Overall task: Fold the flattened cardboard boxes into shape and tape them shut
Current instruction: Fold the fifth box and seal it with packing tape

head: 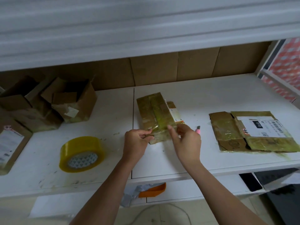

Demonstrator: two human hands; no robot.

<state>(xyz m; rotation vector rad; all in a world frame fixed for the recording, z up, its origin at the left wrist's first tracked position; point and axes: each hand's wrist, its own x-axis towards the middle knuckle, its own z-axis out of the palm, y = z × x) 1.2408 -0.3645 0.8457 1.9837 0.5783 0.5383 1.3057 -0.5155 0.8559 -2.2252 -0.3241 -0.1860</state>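
**Mia:** What sits to the far left of the tape roll (81,154)?

**Ben:** A brown box with a white label (11,142) lies flat at the edge of the white table (211,98). Behind the tape roll stand two folded-up boxes (48,103). Their tops are open.

**Mia:** And the tape roll itself?

**Ben:** It is yellow and lies tilted on the table, left of the hands.

**Mia:** What does the left hand (136,142) do?

**Ben:** It is right of the tape roll. Its fingers are curled, and they pinch the near end of a flat cardboard box (155,114) with shiny tape all over it.

**Mia:** And the right hand (186,142)?

**Ben:** Its thumb and fingers pinch the same near end, just beside the left hand. The flat box lies on the table, right of the tape roll, and reaches away from the person.

**Mia:** What is that pink thing?

**Ben:** A small pink cutter (198,128) peeks out just behind the right hand.

**Mia:** And far right of the tape roll?

**Ben:** Another flattened box (227,132) lies there, well apart from the hands. It has a white label on top.
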